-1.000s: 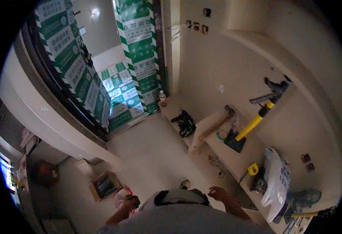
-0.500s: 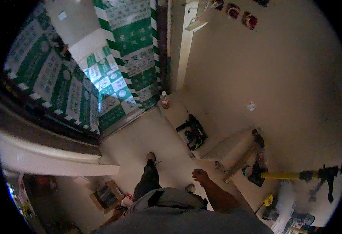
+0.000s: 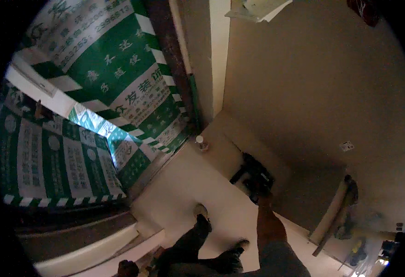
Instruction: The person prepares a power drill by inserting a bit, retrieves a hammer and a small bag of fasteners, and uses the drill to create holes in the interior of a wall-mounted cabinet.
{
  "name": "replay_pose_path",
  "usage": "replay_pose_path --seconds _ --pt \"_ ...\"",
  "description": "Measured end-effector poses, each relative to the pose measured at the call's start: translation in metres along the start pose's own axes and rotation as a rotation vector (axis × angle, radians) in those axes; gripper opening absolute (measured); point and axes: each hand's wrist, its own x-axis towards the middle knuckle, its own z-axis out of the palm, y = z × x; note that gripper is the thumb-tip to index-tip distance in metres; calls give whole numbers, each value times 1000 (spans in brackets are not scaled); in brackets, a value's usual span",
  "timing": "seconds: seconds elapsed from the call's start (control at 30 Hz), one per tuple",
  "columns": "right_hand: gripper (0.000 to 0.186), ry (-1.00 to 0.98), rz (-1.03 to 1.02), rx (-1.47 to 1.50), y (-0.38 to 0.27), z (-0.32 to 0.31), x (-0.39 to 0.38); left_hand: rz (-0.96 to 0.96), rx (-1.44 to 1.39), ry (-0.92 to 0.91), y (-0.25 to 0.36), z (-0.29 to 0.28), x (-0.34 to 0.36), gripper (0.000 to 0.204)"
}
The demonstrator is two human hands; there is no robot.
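Note:
A black power drill [image 3: 257,171] with a long thin bit lies on a pale low ledge [image 3: 223,129] along the wall. My right hand [image 3: 263,197] reaches down to the drill's rear, near end and touches it. Its fingers merge with the dark tool, so their grip is hidden. A small clear bottle with a white cap [image 3: 201,143] stands on the same ledge, beyond the drill bit. At the lower left edge, my left hand [image 3: 127,267] looks closed in the dimness, and anything inside it is hidden.
A door covered in green and white film [image 3: 59,157] stands partly open at the left. A grey-brown panel [image 3: 315,191] and a long bar [image 3: 334,217] are right of the drill. Blurred tools [image 3: 359,254] lie at the lower right. My shoes [image 3: 201,211] are on the pale floor.
My right hand has gone from hanging over the floor to the drill. My view has moved closer and turned, and the cardboard box at lower left is mostly out of sight.

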Motion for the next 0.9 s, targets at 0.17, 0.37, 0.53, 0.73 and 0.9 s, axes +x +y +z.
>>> replay_pose_path --seconds 0.17,0.37,0.53,0.73,0.9 --pt "42 -203 12 20 -12 -5 26 -237 -1410 153 -26 -4 23 12" --pt "47 -534 199 363 25 -24 10 -56 -1488 143 -22 -49 80 24" --pt "15 -988 -187 948 159 -14 -130 200 -1614 44 42 -72 108 36" --pt "34 -965 -520 -124 177 -191 -350 539 -1453 -62 160 -104 87 46" --pt "48 -968 -294 256 212 -395 -457 807 -1326 -293 284 -115 37 49"
